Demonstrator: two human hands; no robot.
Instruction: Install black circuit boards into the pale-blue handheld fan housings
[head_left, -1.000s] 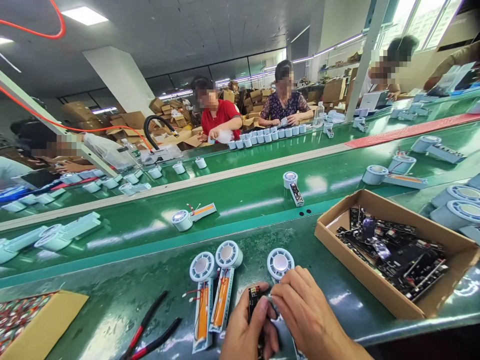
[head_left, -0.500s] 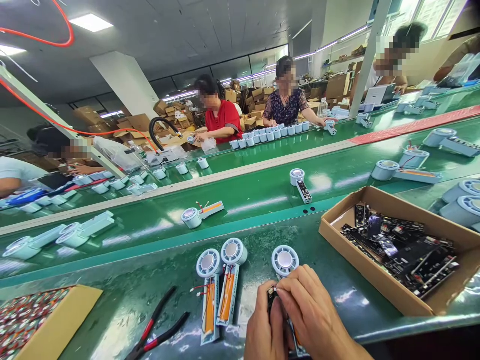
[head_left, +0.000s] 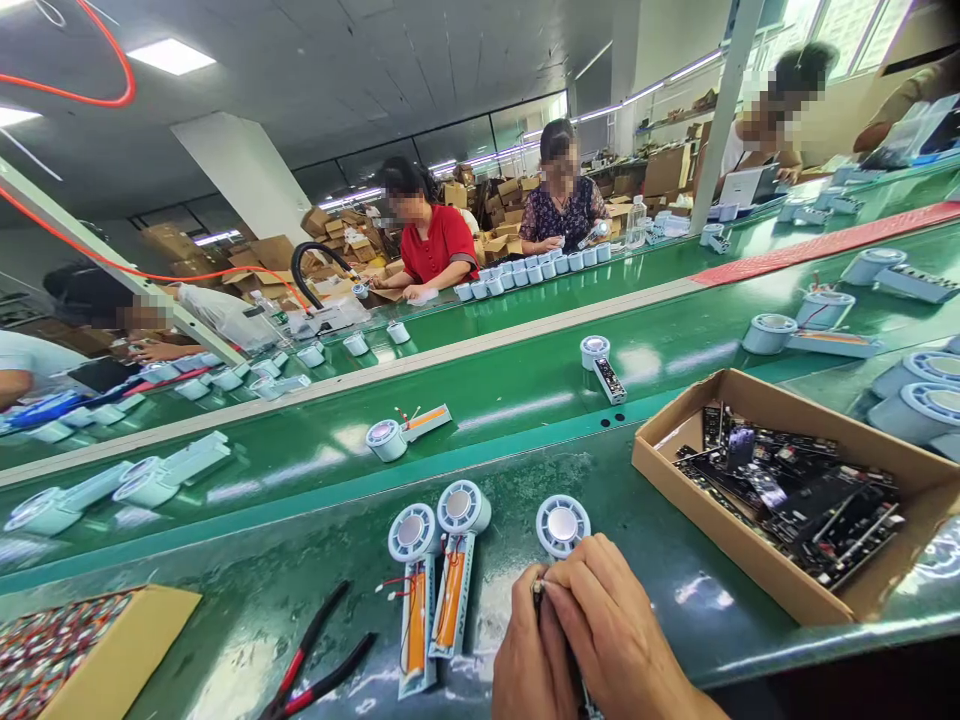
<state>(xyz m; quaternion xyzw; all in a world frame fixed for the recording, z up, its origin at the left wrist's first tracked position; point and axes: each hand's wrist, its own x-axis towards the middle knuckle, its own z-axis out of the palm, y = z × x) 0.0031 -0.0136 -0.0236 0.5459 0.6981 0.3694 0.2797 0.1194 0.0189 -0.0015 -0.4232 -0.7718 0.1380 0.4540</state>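
Observation:
My left hand [head_left: 527, 650] is closed on a small dark circuit board [head_left: 538, 592], of which only the end shows between the fingers. My right hand [head_left: 619, 635] pinches at that same end, its fingertips against the left ones; whatever they grip is hidden. Just beyond both hands lies the round head of a pale blue handheld fan [head_left: 562, 525], its handle mostly covered by my hands. To the left, two more open-handled fans [head_left: 412, 535] [head_left: 463, 507] lie side by side, with orange-wrapped parts and thin wires in their handles.
Red-and-black-handled pliers [head_left: 319, 650] lie left of the fans. A cardboard box [head_left: 739, 555] of circuit boards stands at right, a carton [head_left: 127, 655] of wired parts at lower left. Beyond runs a green conveyor belt [head_left: 502, 385] carrying fan bodies. Several co-workers sit across it.
My fingertips have drawn closer together, covering more of the circuit board. Across the belt, a co-worker in a patterned top has drawn an arm back with a fan body in hand.

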